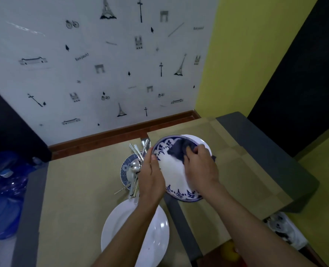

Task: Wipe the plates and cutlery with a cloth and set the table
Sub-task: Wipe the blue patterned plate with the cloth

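— Starting nearest: finding a white plate lying flat on the left mat, with the left forearm crossing over it.

— Agreeing. Moving a little farther, spotting a bare grey strip of table showing between that mat and the right mat.

— Then reaching the hands. Seeing the left hand gripping the left rim of a patterned plate, with the thumb lying on the plate's face and the fingers going behind, out of sight.

— And holding it raised off the table, above the grey strip and the left edge of the right mat.

— Yes. Seeing the right hand curling round a dark cloth, bunching it and pressing it against the plate's face, towards the far right part.

— Looking just left of the left hand: finding cutlery piling up on a small blue plate resting on the left mat, with a spoon lying bowl up among the handles.

— Telling forks from knives there?

— Not managing to; blurring too much.

— Glancing far left, beside the table: noting blue bottles crowding together.

— Finishing farthest: facing a pale wall carrying small drawings of towers, bicycles and lamp posts, meeting a yellow wall on the right.
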The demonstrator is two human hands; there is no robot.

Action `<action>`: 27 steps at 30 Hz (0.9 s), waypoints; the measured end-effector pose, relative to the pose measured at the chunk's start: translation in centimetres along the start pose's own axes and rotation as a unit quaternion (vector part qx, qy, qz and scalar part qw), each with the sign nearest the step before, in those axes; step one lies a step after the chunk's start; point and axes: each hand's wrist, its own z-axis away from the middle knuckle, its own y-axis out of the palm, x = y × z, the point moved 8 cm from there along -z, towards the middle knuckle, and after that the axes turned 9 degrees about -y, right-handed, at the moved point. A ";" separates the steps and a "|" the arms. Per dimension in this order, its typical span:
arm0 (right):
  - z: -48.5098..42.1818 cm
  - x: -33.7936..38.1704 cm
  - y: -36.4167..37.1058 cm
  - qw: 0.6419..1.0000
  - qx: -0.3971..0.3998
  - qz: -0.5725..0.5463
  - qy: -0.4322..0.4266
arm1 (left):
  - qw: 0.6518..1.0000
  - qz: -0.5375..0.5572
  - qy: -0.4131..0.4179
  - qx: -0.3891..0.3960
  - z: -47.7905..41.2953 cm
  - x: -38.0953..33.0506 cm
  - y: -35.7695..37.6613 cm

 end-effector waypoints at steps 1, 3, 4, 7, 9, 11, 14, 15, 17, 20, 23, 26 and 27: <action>0.6 -0.2 0.5 0.998 0.041 0.040 0.005 | 1.000 -0.012 0.001 -0.016 -0.5 -0.1 -0.4; 2.2 0.4 1.3 0.994 0.098 0.035 -0.018 | 0.998 -0.033 0.009 -0.043 -1.3 -0.5 -1.3; 3.2 1.3 1.6 0.993 0.111 -0.012 -0.042 | 0.998 -0.037 0.007 -0.050 -1.6 -0.4 -1.6; 5.0 4.6 1.9 0.968 0.106 -0.201 -0.103 | 0.999 -0.036 0.007 -0.037 -1.7 -0.3 -1.7; 3.9 4.2 1.6 0.975 0.055 -0.196 -0.086 | 0.999 -0.033 0.015 -0.009 -1.2 -0.3 -1.0; 2.6 2.5 1.0 0.988 0.015 -0.149 -0.028 | 1.000 -0.025 0.018 0.004 -0.7 -0.6 -0.6; 2.9 3.3 1.3 0.981 0.053 -0.165 -0.084 | 1.000 -0.022 0.018 -0.005 -1.0 -0.5 -1.1; 3.4 3.9 1.5 0.976 0.069 -0.178 -0.108 | 1.000 -0.017 0.014 -0.003 -1.1 -0.5 -1.2; 3.4 3.8 1.7 0.978 0.059 -0.183 -0.084 | 1.000 -0.019 0.020 0.009 -0.9 -0.5 -1.0; 1.8 1.9 1.5 0.985 0.034 -0.165 0.043 | 0.997 -0.040 0.047 0.044 0.4 -1.1 0.0; 1.9 4.6 1.3 0.980 0.063 -0.173 -0.072 | 0.998 -0.016 0.039 0.046 0.2 -0.8 -0.2; 3.2 6.4 1.1 0.970 0.089 -0.175 -0.145 | 0.999 0.015 0.017 0.044 -0.6 -0.3 -0.7; 2.9 6.0 1.0 0.975 0.078 -0.162 -0.130 | 0.998 0.011 0.020 0.051 -0.6 -0.4 -0.6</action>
